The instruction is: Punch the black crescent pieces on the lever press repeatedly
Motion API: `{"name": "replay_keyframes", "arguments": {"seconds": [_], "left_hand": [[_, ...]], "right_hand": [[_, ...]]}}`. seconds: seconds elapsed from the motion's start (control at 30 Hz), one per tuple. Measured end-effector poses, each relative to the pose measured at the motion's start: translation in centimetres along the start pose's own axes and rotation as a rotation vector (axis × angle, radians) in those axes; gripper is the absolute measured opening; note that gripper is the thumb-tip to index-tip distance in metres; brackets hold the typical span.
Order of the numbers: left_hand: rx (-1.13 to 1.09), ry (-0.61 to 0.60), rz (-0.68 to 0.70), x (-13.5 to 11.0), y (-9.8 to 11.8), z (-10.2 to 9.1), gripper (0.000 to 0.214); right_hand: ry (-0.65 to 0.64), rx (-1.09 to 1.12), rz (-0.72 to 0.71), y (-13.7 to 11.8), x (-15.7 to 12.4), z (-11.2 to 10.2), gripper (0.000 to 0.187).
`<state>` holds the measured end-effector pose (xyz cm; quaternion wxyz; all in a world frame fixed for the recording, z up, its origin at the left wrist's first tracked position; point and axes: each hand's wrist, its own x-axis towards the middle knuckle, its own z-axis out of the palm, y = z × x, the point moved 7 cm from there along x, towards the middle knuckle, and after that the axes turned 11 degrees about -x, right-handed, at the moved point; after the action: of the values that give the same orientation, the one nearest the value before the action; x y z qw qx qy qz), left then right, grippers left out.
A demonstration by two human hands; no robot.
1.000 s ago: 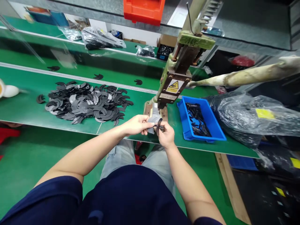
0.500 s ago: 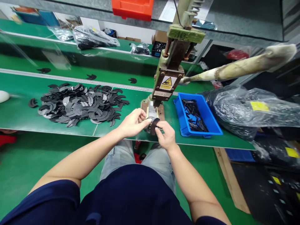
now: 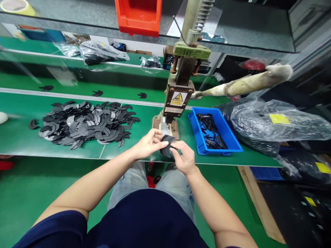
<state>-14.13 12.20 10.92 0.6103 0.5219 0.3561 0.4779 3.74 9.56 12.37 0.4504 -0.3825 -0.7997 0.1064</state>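
Observation:
My left hand [image 3: 148,143] and my right hand [image 3: 183,157] meet at the front edge of the green bench, just below the base of a hand press [image 3: 179,90]. Both hands pinch a small stack of flat black crescent-shaped pieces [image 3: 166,146] between their fingertips, the left from the left side, the right from below and right. A big heap of the same black pieces [image 3: 85,123] lies on the bench to the left. Right of the press stands a blue tray [image 3: 231,137] holding dark small parts.
The press's long padded lever [image 3: 245,83] sticks out to the right above the tray. Plastic bags of dark parts [image 3: 276,124] lie at the right. An orange bin [image 3: 139,15] sits on the shelf overhead. Single black pieces [image 3: 97,93] ride the belt behind.
Both hands have stayed together at the bench edge, turning the black pieces between the fingers. The view has tilted up and shifted slightly.

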Motion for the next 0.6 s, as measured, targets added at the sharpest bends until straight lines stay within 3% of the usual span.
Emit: {"name": "replay_keyframes", "arguments": {"seconds": [0.13,0.3,0.47,0.6], "left_hand": [[-0.161,-0.128,-0.148,-0.2,-1.6,1.4,0.046],[-0.108,-0.076,-0.161,-0.2,-4.0,0.5,0.047],[0.196,0.067,-0.060,-0.7,-6.9,-2.8,0.041],[0.344,0.060,-0.019,-1.6,-8.3,-3.7,0.036]], "right_hand": [[-0.077,0.046,0.134,0.3,-0.2,-0.4,0.019],[-0.139,0.015,0.327,2.8,0.7,-3.0,0.026],[-0.134,-0.171,0.458,8.5,5.6,-6.5,0.028],[-0.219,-0.328,0.484,13.7,10.8,-5.3,0.024]]}}
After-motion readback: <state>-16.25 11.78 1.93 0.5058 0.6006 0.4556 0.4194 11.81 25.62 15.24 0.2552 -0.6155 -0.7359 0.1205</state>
